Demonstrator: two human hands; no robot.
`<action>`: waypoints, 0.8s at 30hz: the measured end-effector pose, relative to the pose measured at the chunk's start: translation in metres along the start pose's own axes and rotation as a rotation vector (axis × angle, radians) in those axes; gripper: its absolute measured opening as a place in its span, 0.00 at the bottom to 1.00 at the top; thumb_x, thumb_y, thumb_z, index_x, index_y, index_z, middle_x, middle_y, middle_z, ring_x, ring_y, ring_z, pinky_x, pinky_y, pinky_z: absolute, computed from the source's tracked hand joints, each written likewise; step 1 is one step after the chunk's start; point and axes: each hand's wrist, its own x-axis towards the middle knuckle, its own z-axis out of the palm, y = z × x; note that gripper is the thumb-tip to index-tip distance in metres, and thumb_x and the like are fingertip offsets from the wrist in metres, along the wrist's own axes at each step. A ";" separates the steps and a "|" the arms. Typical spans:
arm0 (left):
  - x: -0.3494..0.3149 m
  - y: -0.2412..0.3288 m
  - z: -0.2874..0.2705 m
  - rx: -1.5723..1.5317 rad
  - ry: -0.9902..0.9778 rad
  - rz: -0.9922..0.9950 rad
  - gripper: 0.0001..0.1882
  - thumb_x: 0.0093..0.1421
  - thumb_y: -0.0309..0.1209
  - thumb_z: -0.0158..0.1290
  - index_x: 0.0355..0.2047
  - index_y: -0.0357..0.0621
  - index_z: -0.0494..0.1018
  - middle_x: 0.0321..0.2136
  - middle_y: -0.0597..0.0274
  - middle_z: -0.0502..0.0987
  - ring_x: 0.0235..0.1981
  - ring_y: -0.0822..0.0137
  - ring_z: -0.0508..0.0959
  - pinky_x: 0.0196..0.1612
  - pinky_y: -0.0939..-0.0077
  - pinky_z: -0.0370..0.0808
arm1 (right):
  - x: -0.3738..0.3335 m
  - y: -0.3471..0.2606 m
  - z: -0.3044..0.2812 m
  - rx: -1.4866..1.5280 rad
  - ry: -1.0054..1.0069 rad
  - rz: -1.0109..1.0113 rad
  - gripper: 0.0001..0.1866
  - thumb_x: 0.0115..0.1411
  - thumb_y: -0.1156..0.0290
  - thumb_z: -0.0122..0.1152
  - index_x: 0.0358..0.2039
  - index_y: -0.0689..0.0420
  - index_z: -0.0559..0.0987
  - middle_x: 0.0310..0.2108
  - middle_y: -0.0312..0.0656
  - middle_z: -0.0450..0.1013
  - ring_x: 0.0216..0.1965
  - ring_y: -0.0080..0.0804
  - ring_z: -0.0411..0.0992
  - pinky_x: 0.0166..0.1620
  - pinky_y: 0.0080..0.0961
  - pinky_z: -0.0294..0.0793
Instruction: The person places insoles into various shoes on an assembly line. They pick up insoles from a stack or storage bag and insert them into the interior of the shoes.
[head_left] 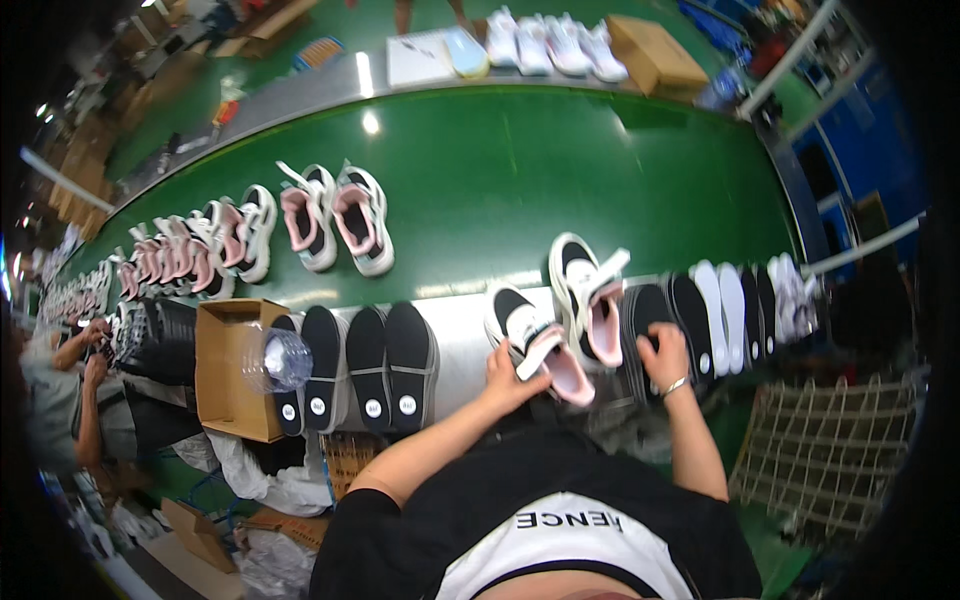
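My left hand [512, 385] is closed on the heel side of a sneaker [522, 325], white and black with a pink lining and a raised white strap. Its mate, another sneaker [575, 270], lies just to the right, toe pointing away from me. My right hand [668, 360] rests at the near part of a stack of black insoles [645, 310], thumb apart from the fingers; no insole is seen lifted. Beside that hand are more black insoles [690, 310] and white insoles [720, 305].
Sneakers in a long row [240, 235] stand on the green table [460, 170]. Bundled black insoles [408, 350] lie left of me, beside an open cardboard box [225, 370] and a clear plastic container [280, 360]. A co-worker's hands [95, 350] show at far left.
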 end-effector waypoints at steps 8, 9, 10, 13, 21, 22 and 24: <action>0.024 0.053 -0.017 0.039 0.303 0.364 0.31 0.41 0.38 0.54 0.43 0.38 0.56 0.41 0.45 0.60 0.44 0.47 0.60 0.46 0.61 0.59 | 0.007 -0.010 0.016 -0.092 -0.129 0.303 0.25 0.36 0.56 0.64 0.32 0.56 0.67 0.39 0.45 0.63 0.41 0.44 0.63 0.39 0.38 0.65; 0.028 0.059 -0.020 0.031 0.307 0.403 0.27 0.42 0.37 0.53 0.41 0.39 0.59 0.39 0.47 0.63 0.42 0.48 0.63 0.45 0.62 0.61 | 0.007 -0.009 0.018 -0.106 -0.114 0.276 0.26 0.37 0.55 0.64 0.34 0.56 0.68 0.38 0.45 0.65 0.38 0.44 0.65 0.38 0.38 0.65; 0.032 0.065 -0.023 0.015 0.304 0.442 0.22 0.43 0.35 0.52 0.38 0.41 0.62 0.37 0.49 0.65 0.41 0.49 0.65 0.43 0.63 0.62 | 0.008 -0.004 0.021 -0.128 -0.125 0.249 0.27 0.37 0.55 0.64 0.35 0.56 0.68 0.37 0.45 0.67 0.37 0.44 0.66 0.39 0.37 0.66; 0.041 0.072 -0.029 -0.111 0.188 0.525 0.10 0.46 0.31 0.49 0.31 0.45 0.71 0.31 0.53 0.71 0.35 0.51 0.69 0.38 0.64 0.66 | 0.005 0.012 0.015 0.049 -0.065 0.181 0.27 0.38 0.57 0.64 0.34 0.63 0.70 0.34 0.51 0.68 0.38 0.46 0.66 0.40 0.34 0.65; 0.031 0.091 -0.034 -0.277 0.258 0.267 0.08 0.43 0.33 0.50 0.22 0.44 0.66 0.21 0.51 0.72 0.27 0.50 0.72 0.29 0.63 0.66 | -0.003 -0.019 -0.050 0.389 0.053 -0.361 0.06 0.51 0.74 0.50 0.22 0.63 0.67 0.23 0.39 0.61 0.24 0.27 0.58 0.29 0.22 0.61; 0.034 0.089 -0.027 -0.238 0.331 0.288 0.07 0.43 0.31 0.50 0.22 0.44 0.65 0.20 0.52 0.72 0.26 0.51 0.72 0.28 0.63 0.66 | -0.008 -0.049 -0.055 0.359 -0.027 -0.494 0.04 0.46 0.78 0.50 0.19 0.64 0.66 0.25 0.44 0.61 0.24 0.33 0.60 0.29 0.24 0.61; 0.040 0.077 -0.014 -0.231 0.392 0.276 0.06 0.43 0.30 0.49 0.22 0.44 0.64 0.18 0.52 0.71 0.25 0.51 0.72 0.26 0.63 0.65 | -0.018 -0.094 -0.055 0.087 -0.241 -0.610 0.07 0.41 0.73 0.54 0.13 0.62 0.69 0.22 0.44 0.64 0.23 0.39 0.65 0.27 0.29 0.65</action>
